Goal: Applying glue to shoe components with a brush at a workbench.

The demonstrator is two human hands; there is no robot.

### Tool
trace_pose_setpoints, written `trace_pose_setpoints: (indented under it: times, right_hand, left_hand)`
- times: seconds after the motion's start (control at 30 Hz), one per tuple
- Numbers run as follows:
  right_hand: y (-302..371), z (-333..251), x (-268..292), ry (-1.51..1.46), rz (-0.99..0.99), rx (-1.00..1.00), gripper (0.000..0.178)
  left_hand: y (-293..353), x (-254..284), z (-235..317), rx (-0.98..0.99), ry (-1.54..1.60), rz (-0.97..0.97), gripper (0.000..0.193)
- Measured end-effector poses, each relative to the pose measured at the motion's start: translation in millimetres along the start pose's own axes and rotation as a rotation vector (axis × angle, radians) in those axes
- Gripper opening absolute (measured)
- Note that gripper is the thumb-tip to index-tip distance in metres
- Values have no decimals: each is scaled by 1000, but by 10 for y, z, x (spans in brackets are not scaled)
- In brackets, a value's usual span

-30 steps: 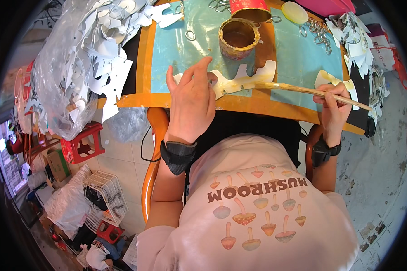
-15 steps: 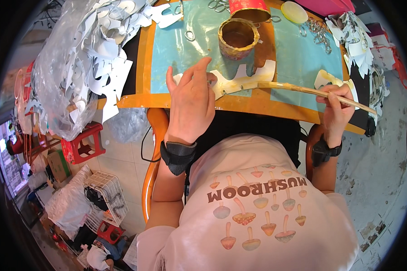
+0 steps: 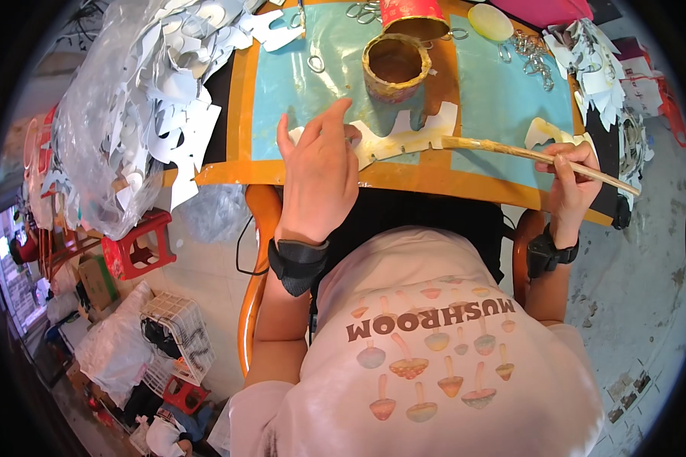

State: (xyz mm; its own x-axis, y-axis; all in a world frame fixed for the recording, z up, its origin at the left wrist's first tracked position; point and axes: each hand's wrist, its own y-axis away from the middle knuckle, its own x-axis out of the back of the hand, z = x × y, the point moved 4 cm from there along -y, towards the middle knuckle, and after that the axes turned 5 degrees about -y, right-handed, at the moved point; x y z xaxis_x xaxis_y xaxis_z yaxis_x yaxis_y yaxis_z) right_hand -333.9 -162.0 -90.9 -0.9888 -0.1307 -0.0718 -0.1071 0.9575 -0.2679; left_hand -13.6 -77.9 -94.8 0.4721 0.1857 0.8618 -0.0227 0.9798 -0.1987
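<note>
A white, notched flat piece (image 3: pixel 404 142) with yellowish smears lies along the near edge of the table. My left hand (image 3: pixel 320 164) rests over its left end, index and little finger stretched apart; the undersides of the fingers are hidden. In my right hand (image 3: pixel 572 179) is a long wooden-handled brush (image 3: pixel 503 148), pinched between thumb and fingers. The brush tip touches the right part of the piece. Beyond it stands a round pot (image 3: pixel 395 87), its rim crusted yellow and its inside brown. Another smeared white piece (image 3: pixel 545 132) lies just beyond my right hand.
Behind the pot lies a tipped red tin (image 3: pixel 415 17), next to a yellowish round lid (image 3: pixel 490 23). Metal rings and clasps (image 3: pixel 532 57) are heaped at the far right. White cut pieces (image 3: pixel 168 84) in clear plastic crowd the left. A red stool (image 3: pixel 141 244) stands below.
The brush tip has slid slightly to the right along the white piece. My left hand stays at the piece's left end. The whole view has shifted a little.
</note>
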Motion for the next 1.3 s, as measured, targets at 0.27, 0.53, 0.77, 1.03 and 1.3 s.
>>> trace_pose_setpoints:
  times: [0.27, 0.53, 0.77, 1.03, 1.3]
  right_hand:
    - [-51, -75, 41, -104, 81, 18, 11]
    - [-256, -233, 29, -244, 180, 163, 10]
    - [-737, -659, -892, 63, -144, 437, 12]
    - [-952, -584, -1556, 351, -413, 393, 18]
    - [-856, -561, -980, 42, -116, 191, 11]
  left_hand:
    - [-21, -4, 4, -3, 17, -15, 49]
    - [-19, 21, 54, 26, 17, -43, 51]
    - [-39, 16, 77, 18, 12, -47, 52]
    - [-11, 27, 99, 8, 0, 24, 48]
    - [-11, 7, 79, 2, 4, 22, 47]
